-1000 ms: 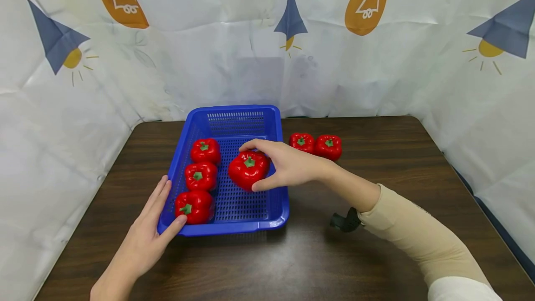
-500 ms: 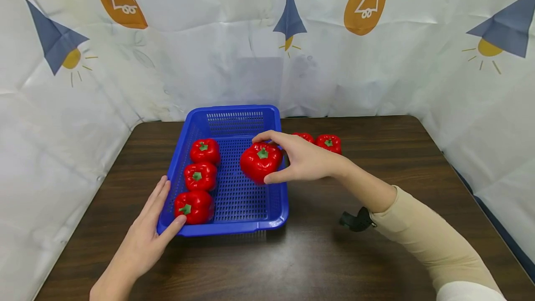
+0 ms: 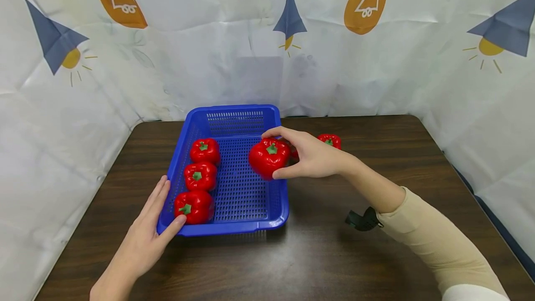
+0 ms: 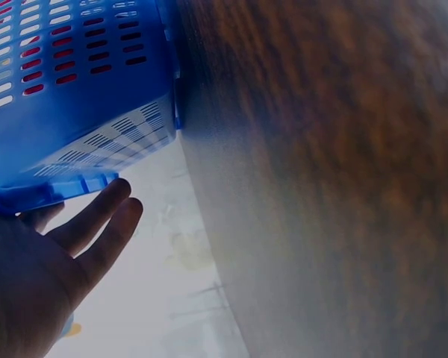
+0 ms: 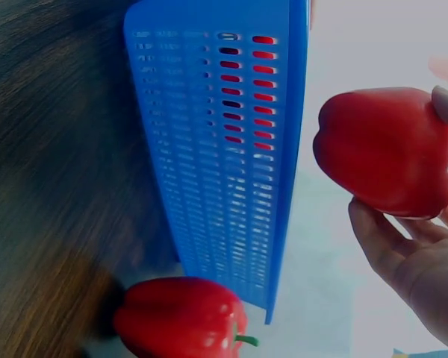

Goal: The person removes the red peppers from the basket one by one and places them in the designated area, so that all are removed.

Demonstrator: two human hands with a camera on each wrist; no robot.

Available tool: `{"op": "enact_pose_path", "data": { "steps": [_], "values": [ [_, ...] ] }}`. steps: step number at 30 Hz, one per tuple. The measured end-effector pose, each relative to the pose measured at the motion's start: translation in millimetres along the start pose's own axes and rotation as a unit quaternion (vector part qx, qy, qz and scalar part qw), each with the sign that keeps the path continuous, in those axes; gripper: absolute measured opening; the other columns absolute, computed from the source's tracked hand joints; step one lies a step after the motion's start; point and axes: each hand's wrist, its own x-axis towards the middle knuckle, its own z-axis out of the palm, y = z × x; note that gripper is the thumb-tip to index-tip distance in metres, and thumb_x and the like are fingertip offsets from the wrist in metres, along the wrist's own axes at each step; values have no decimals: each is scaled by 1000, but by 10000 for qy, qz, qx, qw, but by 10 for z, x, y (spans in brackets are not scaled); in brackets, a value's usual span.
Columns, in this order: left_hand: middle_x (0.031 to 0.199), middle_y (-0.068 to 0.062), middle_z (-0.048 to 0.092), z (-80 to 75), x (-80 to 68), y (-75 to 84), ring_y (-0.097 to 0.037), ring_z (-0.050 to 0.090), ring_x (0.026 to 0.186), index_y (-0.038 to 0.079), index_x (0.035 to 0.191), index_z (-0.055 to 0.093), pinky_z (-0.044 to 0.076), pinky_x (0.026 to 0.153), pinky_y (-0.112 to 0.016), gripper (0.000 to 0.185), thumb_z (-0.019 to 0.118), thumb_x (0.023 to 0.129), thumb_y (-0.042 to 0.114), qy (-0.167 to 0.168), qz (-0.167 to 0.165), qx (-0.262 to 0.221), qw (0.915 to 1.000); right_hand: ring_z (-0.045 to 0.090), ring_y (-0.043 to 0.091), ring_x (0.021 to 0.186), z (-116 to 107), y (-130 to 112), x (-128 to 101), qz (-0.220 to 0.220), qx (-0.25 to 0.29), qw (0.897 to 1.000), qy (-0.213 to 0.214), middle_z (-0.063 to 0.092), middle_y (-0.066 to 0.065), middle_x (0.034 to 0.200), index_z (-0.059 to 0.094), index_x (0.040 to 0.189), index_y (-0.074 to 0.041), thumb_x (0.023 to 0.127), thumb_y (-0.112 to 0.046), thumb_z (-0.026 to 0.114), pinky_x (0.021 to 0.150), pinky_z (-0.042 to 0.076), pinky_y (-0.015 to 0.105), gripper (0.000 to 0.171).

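Hands-wise, from where I'm watching, right hand [image 3: 311,154] pinches a red pepper [image 3: 269,157] held above the blue basket's [image 3: 234,224] right rim, stem up, two peppers [image 3: 330,141] just beyond on the worktop [image 3: 317,254], while left hand [image 3: 146,233] lies spread against the near-left corner.

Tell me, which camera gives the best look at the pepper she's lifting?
The head view: it shows the held pepper whole, stem up, gripped by the right hand above the blue basket rim. The right wrist view shows its side, close and blurred. The left wrist view misses it.
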Motion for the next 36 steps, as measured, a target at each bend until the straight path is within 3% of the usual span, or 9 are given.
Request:
{"op": "enact_pose_path", "data": {
  "steps": [16,36],
  "values": [
    [172,1,10,3,1,6,-36,21,153,19,166,17,41,95,-74,86,68,99,35,21,-13,46,10000,58,16,119,-6,40,-72,107,18,9999,-87,56,-5,135,46,147,-23,87,-26,83,88,59,35,71],
    [172,-2,11,-4,9,9,-38,22,153,18,166,16,42,95,-74,87,68,99,35,-8,-28,44,10000,60,20,118,-184,40,-290,108,281,9990,339,60,-2,132,49,145,-24,85,-21,85,88,60,40,70]
  ]
}}
